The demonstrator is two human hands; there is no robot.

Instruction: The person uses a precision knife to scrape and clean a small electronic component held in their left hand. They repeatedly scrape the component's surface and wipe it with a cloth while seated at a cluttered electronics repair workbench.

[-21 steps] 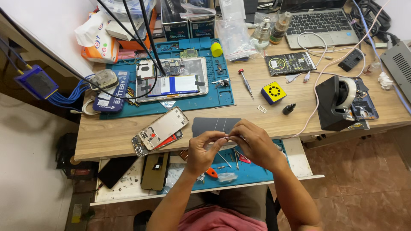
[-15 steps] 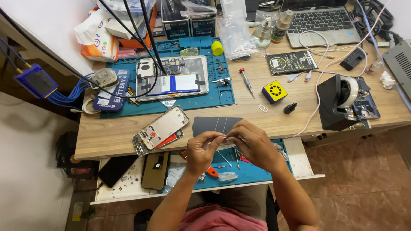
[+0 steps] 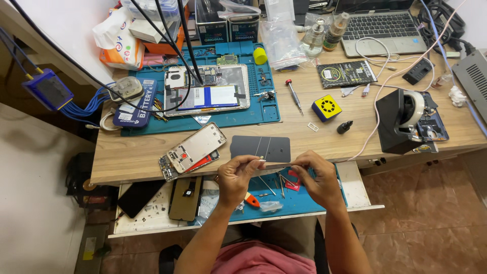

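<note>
Cluttered wooden workbench [image 3: 324,139] fills my view, and at lower centre my left hand [image 3: 237,177] and right hand [image 3: 318,178] pinch the ends of a thin pale strip [image 3: 278,163] just below the dark back panel [image 3: 261,148], above the blue mat [image 3: 291,200].

1. We see a teal blue mat [image 3: 238,117] on a light brown wooden desk [image 3: 127,152].
2. We see a dark grey flat panel [image 3: 260,148] with a thin pale line down its middle.
3. We see a small box [image 3: 326,108] that is yellow on top and blue on its sides, with a black round grille.
4. We see a bright yellow cap [image 3: 260,55].
5. We see a black stand [image 3: 397,122] holding a white roll of tape [image 3: 417,108].
6. We see a blue box [image 3: 47,90] with blue wires.
7. We see a white bag [image 3: 117,43] with colourful swirls.
8. We see a pink shirt [image 3: 258,259].
</note>
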